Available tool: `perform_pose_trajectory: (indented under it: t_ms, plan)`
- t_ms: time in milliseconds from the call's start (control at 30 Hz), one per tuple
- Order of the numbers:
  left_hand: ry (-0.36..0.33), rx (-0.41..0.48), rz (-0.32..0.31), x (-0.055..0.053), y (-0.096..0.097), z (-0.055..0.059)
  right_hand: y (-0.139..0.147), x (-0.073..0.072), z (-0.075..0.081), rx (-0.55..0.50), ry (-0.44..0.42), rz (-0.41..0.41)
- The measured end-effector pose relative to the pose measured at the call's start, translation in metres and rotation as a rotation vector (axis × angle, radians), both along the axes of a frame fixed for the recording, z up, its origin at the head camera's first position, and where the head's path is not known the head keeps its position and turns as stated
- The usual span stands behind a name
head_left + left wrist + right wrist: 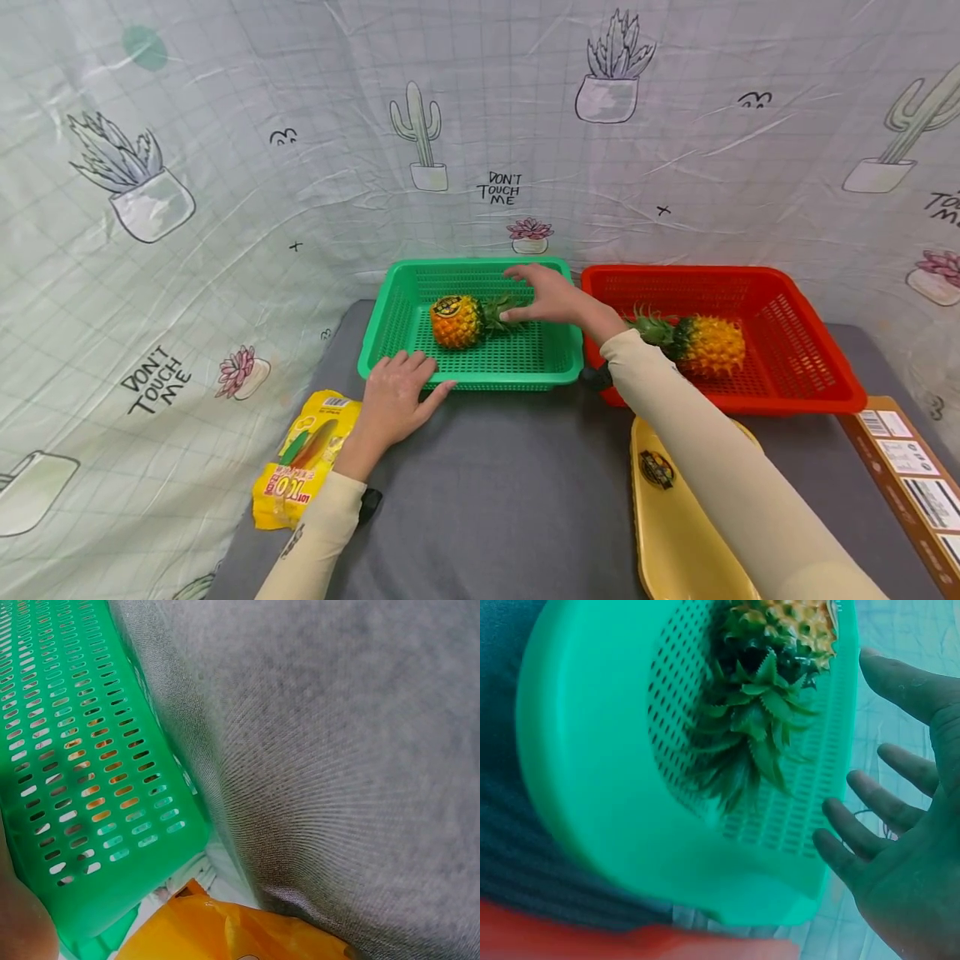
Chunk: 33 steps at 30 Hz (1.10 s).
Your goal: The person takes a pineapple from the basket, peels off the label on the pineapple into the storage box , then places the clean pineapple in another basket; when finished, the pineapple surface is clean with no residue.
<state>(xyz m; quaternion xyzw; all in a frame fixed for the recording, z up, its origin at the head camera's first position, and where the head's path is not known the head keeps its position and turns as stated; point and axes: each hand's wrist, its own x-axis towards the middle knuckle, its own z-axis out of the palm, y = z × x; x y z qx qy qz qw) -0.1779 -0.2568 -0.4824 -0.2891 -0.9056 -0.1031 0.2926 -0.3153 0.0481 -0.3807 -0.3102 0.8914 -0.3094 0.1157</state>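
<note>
Head: right hand [551, 296] over the right part of the green basket [495, 380], fingers and thumb apart, nothing held; pineapple [456, 323] lies on its side inside, crown by that hand. Left hand [397, 400] at the near-left rim, fingers loose, thumb out. My read: pinching crown leaves alone could let the fruit swing or drop; right sleeve [667, 400] crosses the red basket [787, 406] corner, could snag it. Count: 2 hands, 2 baskets, 2 pineapples (second pineapple [716, 343] in red), 1 yellow bag [300, 467], 1 yellow tray [667, 533], 1 cardboard box [911, 454]

Left wrist: basket end near the bag, so a shove left could push it; 1 basket, 1 bag, sliver of hand, can't tell its grip from here

Right wrist: gap between fingers and crown; spiky leaves could prick, spoiling the hold; 1 pineapple, 1 green basket, strip of red
</note>
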Motion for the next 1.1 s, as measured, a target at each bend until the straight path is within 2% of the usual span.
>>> perform_pose_trajectory:
  t_ms: [267,500,700,1100]
  plan:
    - [-0.004,-0.006,-0.013,-0.003,0.003,-0.002,-0.007,-0.006,-0.009,0.057,0.000,-0.011]
    - [0.007,-0.002,0.000,-0.001,-0.001,-0.003,-0.017,-0.009,-0.015,0.068,0.000,0.007]
    - [0.010,0.010,-0.023,0.000,-0.002,-0.002,-0.023,-0.013,-0.020,0.112,-0.009,-0.010]
    - [-0.020,-0.019,0.000,0.001,-0.003,-0.002,-0.047,-0.018,-0.022,0.194,0.047,0.019]
